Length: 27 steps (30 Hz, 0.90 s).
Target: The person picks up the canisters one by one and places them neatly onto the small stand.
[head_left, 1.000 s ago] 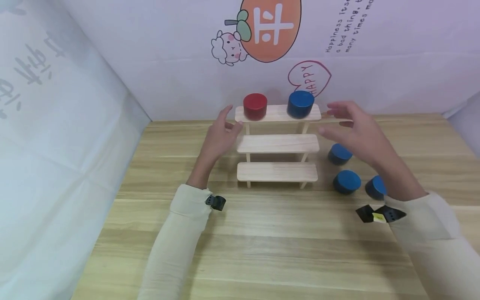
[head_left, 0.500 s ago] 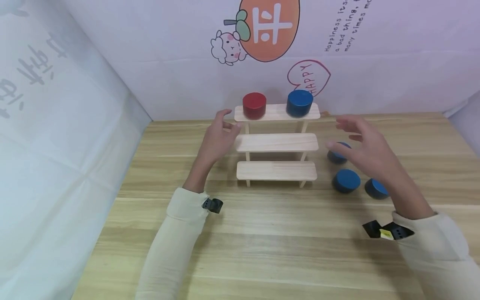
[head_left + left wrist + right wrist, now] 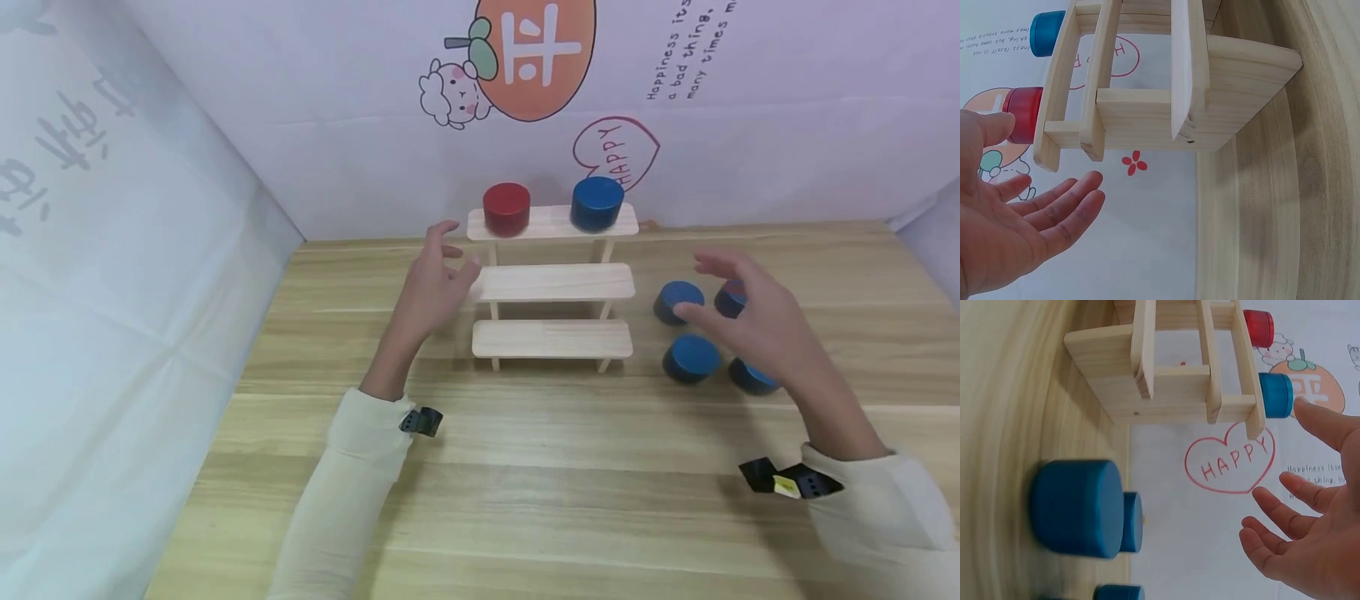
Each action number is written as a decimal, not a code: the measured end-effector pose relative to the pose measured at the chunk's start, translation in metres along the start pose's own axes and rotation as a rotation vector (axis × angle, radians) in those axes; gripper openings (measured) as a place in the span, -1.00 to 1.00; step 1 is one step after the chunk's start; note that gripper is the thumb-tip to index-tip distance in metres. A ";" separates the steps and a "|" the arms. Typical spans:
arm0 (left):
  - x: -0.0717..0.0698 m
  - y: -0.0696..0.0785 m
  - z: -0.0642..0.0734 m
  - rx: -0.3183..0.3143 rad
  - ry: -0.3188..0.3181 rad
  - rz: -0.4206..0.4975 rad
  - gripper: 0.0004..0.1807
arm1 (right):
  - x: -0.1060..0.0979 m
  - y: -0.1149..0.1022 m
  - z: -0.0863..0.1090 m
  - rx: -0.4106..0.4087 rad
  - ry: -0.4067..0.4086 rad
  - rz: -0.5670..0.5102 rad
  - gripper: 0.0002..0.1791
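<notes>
A small wooden stand with three steps (image 3: 553,283) holds a red cylinder (image 3: 506,209) at the left of its top step and a blue cylinder (image 3: 597,204) at the right. My left hand (image 3: 431,287) hovers beside the stand's left end, fingers loosely spread and holding nothing. In the left wrist view its thumb overlaps the red cylinder (image 3: 1024,115). Over the tabletop right of the stand is my right hand (image 3: 757,321), also holding nothing, its fingers parted. Below it several blue cylinders (image 3: 692,358) stand on the table, some partly hidden by the hand.
The wood-grain table (image 3: 525,467) stretches in front of the stand. Behind it hangs a white cloth (image 3: 360,150) printed with an orange fruit, a lamb and a heart. Another white cloth (image 3: 150,333) borders the table on the left.
My right hand has drawn away from the stand's top step, rightward and nearer to me, uncovering another blue cylinder. My left hand has shifted only slightly. The cylinders on the stand stay put.
</notes>
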State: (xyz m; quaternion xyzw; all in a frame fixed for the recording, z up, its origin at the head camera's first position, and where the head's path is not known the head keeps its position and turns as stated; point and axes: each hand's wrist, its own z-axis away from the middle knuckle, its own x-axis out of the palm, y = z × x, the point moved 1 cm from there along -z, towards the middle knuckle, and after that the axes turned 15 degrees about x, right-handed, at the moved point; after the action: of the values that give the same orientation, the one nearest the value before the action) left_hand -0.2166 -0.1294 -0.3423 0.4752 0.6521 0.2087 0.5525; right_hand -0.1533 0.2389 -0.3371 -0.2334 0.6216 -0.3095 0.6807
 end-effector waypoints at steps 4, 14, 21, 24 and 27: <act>0.004 0.002 0.001 -0.019 -0.023 0.005 -0.30 | -0.006 0.012 0.008 0.058 -0.016 -0.004 -0.12; 0.002 0.006 0.006 -0.031 -0.089 -0.084 -0.35 | -0.005 0.047 0.032 0.083 0.008 -0.022 -0.16; 0.002 0.004 0.008 -0.014 -0.076 -0.079 -0.39 | -0.014 0.069 0.040 0.157 0.030 0.006 -0.11; 0.002 0.004 0.009 -0.016 -0.069 -0.081 -0.38 | -0.016 0.075 0.043 0.188 0.042 0.019 -0.09; 0.002 0.002 0.010 -0.025 -0.072 -0.089 -0.39 | -0.017 0.080 0.045 0.189 0.043 0.020 -0.09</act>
State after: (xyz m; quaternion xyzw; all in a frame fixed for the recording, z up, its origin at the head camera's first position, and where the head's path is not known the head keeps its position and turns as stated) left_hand -0.2063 -0.1289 -0.3444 0.4461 0.6497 0.1746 0.5902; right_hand -0.0992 0.3036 -0.3760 -0.1550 0.6064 -0.3648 0.6893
